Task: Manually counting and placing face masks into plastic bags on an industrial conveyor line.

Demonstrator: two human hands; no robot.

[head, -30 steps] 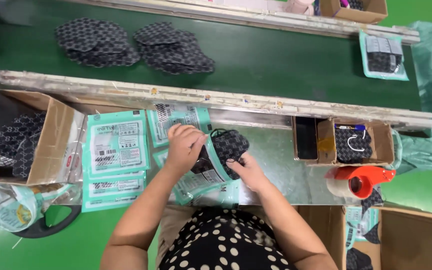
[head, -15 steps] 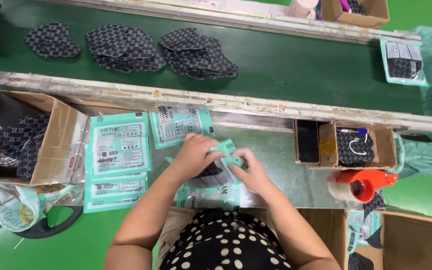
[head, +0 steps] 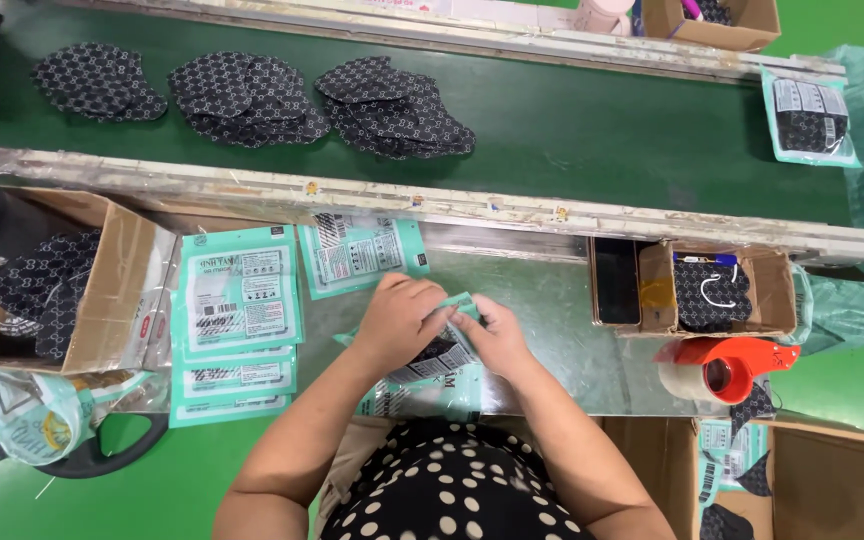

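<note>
Both hands meet at the bench (head: 552,330) centre, over 1 teal pouch (head: 432,365) with a dark patterned fabric piece (head: 439,350) partly inside it. Left hand (head: 402,318) is curled down on the pouch's upper left part, fingers pinching its top edge. Right hand (head: 497,335) grips the pouch's upper right corner, fingers closed on the teal flap. Hands nearly touch each other; pouch lies directly under and between them, running on toward the person's body. Its long axis looks tilted, upper right to lower left, though the hands cover much of it. Neither hand is clearly nearer; both are on it.

Just left of the left hand: a stack of flat teal pouches (head: 239,300), with 1 more pouch (head: 357,255) just beyond the hands. Well right of the right hand: a small cardboard tray (head: 712,295) and an orange tape dispenser (head: 737,365). Far beyond the hands, 3 piles of dark fabric pieces (head: 252,95) sit on the green conveyor belt (head: 602,130).
</note>
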